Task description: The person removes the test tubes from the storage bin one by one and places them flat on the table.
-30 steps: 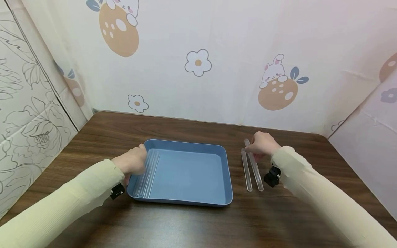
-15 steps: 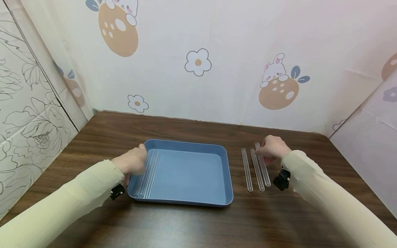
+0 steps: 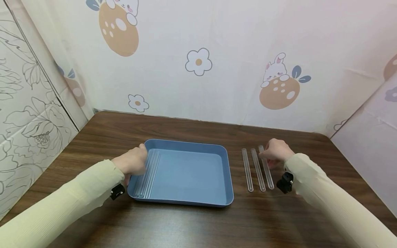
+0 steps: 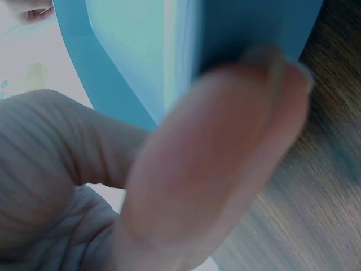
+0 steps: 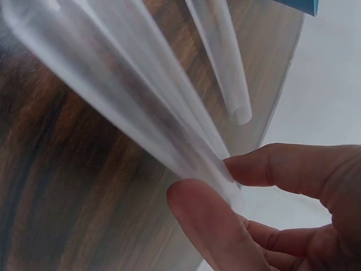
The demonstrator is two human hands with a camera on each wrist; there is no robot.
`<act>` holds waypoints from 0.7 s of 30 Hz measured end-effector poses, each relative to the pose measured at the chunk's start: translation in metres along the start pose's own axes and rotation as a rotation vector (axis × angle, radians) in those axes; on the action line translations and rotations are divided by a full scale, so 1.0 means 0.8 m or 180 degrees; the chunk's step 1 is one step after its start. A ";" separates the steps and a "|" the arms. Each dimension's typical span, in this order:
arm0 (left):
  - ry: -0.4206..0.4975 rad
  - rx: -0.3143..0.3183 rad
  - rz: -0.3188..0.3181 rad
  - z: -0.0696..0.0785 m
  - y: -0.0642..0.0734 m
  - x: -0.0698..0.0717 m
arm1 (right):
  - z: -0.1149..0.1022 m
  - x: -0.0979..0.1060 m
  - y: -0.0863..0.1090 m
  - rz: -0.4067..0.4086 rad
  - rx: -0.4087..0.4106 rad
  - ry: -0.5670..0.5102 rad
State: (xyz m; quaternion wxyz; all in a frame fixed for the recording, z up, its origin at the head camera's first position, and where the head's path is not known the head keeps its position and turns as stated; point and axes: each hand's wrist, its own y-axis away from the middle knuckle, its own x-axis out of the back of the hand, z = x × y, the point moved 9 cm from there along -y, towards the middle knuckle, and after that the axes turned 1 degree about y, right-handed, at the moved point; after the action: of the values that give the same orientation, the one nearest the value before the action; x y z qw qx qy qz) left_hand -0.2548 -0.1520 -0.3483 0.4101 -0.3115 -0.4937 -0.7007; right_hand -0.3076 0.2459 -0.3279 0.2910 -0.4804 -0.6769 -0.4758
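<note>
My left hand (image 3: 132,161) grips the left rim of a blue rectangular tray (image 3: 190,179); in the left wrist view the thumb (image 4: 192,164) lies against the tray's outer wall. Several clear test tubes (image 3: 148,175) lie side by side along the tray's left end, partly behind that hand. Right of the tray, my right hand (image 3: 278,150) pinches the far end of a test tube (image 3: 267,174) between thumb and finger. Two more test tubes, a middle one (image 3: 258,170) and a left one (image 3: 247,170), lie roughly parallel to it, rounded ends towards me.
The dark wood-grain table (image 3: 192,224) carries the tray and tubes. A patterned cloth wall (image 3: 229,86) rises straight behind its far edge, and further patterned panels stand at the left and right sides.
My right hand has shifted right and slightly nearer with its test tube, which now lies apart from the middle one. My left hand and the tray have stayed put.
</note>
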 end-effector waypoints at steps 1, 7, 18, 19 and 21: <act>-0.0007 0.0011 0.0006 0.000 0.000 0.000 | 0.001 -0.001 0.000 -0.0003 -0.0004 -0.0016; -0.0019 0.0051 -0.0078 -0.002 -0.001 -0.003 | 0.009 -0.006 -0.004 -0.0036 -0.0027 -0.0109; 0.0060 0.0070 -0.0078 -0.005 -0.002 -0.006 | 0.021 -0.016 -0.011 -0.0073 -0.0048 -0.0122; 0.0076 0.0071 -0.0066 -0.005 -0.002 -0.005 | 0.021 -0.017 -0.012 -0.0072 -0.0046 -0.0128; 0.0099 0.0067 -0.0052 -0.004 -0.002 -0.004 | 0.021 -0.017 -0.013 -0.0068 -0.0042 -0.0136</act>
State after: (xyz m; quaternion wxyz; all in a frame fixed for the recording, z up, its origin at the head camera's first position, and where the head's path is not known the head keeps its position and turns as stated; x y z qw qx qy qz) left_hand -0.2544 -0.1541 -0.3530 0.4152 -0.2922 -0.4972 -0.7036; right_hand -0.3110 0.2557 -0.3500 0.2682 -0.4851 -0.6848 -0.4730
